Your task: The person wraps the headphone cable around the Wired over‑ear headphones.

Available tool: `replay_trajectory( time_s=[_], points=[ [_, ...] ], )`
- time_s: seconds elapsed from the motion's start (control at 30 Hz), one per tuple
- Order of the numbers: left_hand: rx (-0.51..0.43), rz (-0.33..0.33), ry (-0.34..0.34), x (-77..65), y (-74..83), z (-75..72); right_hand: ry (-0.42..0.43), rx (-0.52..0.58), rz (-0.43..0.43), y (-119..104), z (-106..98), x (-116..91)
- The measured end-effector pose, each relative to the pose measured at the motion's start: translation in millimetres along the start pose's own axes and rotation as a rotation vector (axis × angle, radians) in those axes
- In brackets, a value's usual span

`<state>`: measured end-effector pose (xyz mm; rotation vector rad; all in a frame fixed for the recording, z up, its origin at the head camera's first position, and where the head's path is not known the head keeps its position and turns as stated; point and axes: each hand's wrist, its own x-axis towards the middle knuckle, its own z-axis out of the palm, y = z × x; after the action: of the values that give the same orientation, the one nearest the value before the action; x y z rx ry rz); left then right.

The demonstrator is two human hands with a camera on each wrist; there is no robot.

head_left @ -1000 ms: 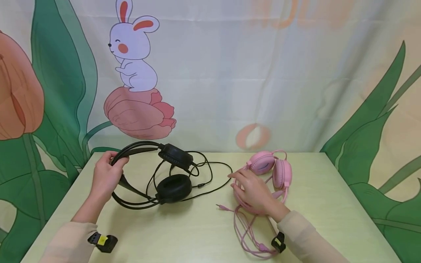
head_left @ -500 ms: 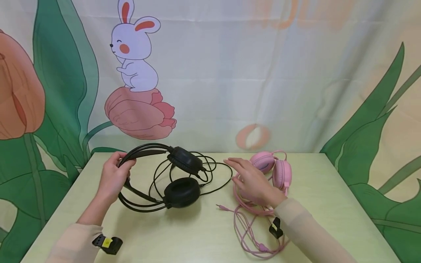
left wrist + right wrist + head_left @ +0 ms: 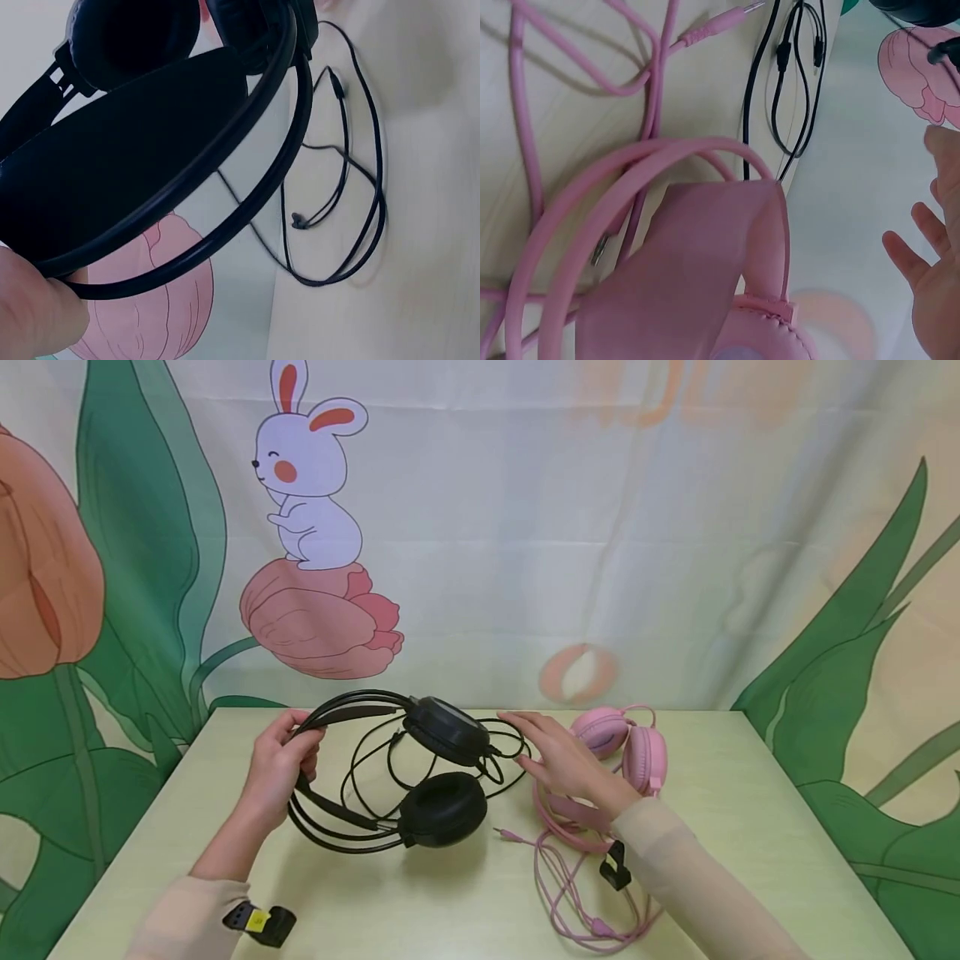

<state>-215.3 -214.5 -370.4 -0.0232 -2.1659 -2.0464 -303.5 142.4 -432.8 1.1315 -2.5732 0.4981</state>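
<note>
My left hand point(image 3: 281, 764) grips the headband of a black headset point(image 3: 442, 810), its ear cups pointing right and raised over the table. In the left wrist view the thumb and fingers pinch the thin outer hoops point(image 3: 187, 255) near the padded strap point(image 3: 142, 142). My right hand point(image 3: 566, 760) has its fingers extended toward the black ear cups, fingertips close to the cable by the far cup. Nothing lies in its grasp in the right wrist view. Below and behind it a pink headset point(image 3: 643, 758) lies on the table, its headband point(image 3: 660, 277) partly hidden by my right forearm in the head view.
The black cable point(image 3: 379, 150) loops loosely over the table behind the black headset. A pink cable point(image 3: 558, 893) lies coiled at the front right, its plug point(image 3: 510, 835) pointing left. A printed curtain point(image 3: 480, 527) hangs at the table's back edge.
My left hand has carried the black headset to the right, nearer my right hand. My right hand has lifted off the pink headset and moved left toward the black ear cups.
</note>
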Motion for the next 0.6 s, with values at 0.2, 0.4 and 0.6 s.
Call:
replay_trajectory(
  time_s=[0.2,0.4,0.6],
  points=[
    [-0.103,-0.006,-0.069,-3.0,2.6,7.4,0.054,0.097,0.029,-3.6,-1.7,5.2],
    [-0.080,-0.014,-0.109,-6.6,2.5,14.2,0.124,0.163,-0.125,-5.1,-6.8,7.1],
    [-0.067,-0.015,-0.128,-8.4,1.1,17.5,0.064,0.177,-0.149,-10.0,-10.8,5.9]
  ],
)
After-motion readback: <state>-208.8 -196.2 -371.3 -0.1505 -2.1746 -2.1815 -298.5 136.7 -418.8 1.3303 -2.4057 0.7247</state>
